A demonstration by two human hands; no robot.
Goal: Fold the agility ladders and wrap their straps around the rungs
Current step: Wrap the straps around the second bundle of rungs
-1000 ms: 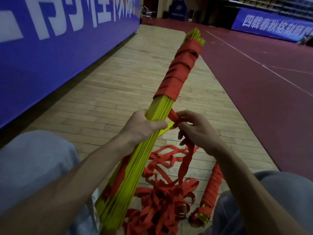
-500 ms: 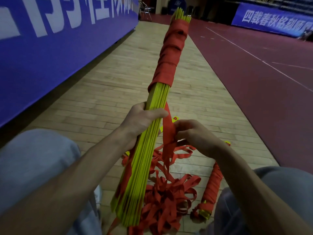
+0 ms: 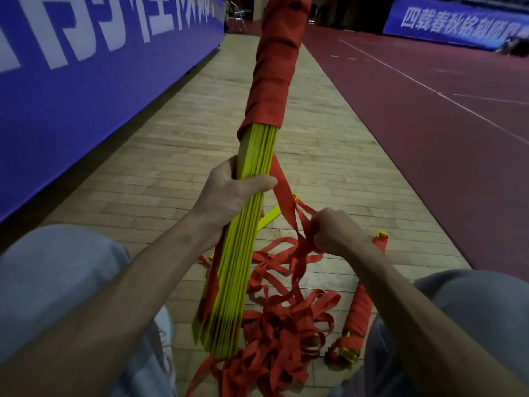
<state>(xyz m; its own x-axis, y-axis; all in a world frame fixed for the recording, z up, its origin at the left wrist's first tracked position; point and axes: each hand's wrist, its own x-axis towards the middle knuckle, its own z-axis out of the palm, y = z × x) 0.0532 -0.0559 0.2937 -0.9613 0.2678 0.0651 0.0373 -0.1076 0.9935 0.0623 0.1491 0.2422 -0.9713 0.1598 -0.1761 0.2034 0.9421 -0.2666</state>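
the left hand (image 3: 229, 196) grips the half-wrapped bundle of flat yellow plastic rungs (image 3: 237, 267), held up. the right hand (image 3: 335, 233) grips the loose red cloth strap (image 3: 282, 184) beside it. next, i think: pull tight, loop round.

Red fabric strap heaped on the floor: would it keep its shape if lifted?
Probably not: the red fabric strap lies in limp, tangled loops, so it is likely floppy and apt to snag. It seems light: the right hand holds a length up.

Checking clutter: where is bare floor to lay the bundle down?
Free: wood floor between the banner and the bundle; also the strip beyond the right hand, up to the red court. Crowded: by the knees, loose straps and a wrapped ladder.
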